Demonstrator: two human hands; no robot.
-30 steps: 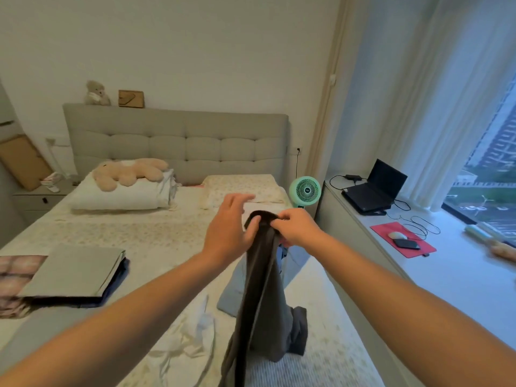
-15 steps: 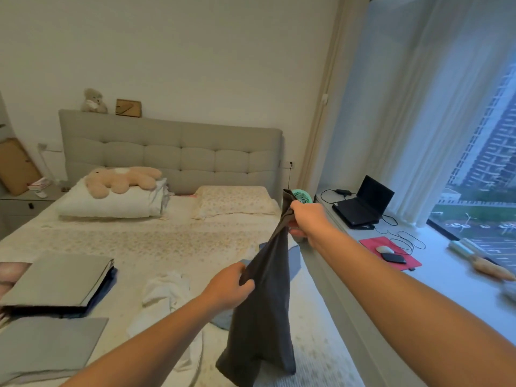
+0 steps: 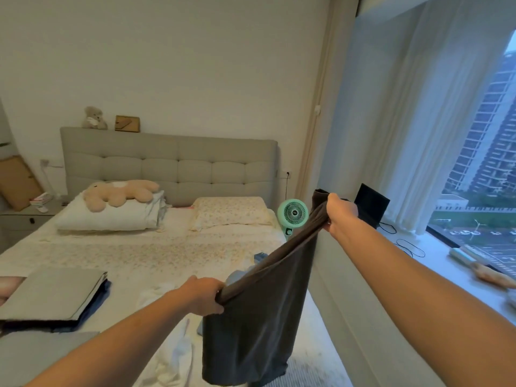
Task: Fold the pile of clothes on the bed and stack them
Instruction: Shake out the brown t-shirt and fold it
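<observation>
Both bare forearms are extended forward, the right raised higher and farther out than the left. The left hand (image 3: 205, 296) is held low near the centre, its fingers curled tight around a bunched edge of dark grey garment (image 3: 259, 311). The right hand (image 3: 341, 212) is clenched around the garment's upper end.

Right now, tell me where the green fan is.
In the head view, the green fan stands right of the bed, beside the floral pillow, just left of the right hand gripping the dark garment.

Bed (image 3: 145, 247) w/ folded stack (image 3: 53, 294), pillows (image 3: 111, 216)
</observation>
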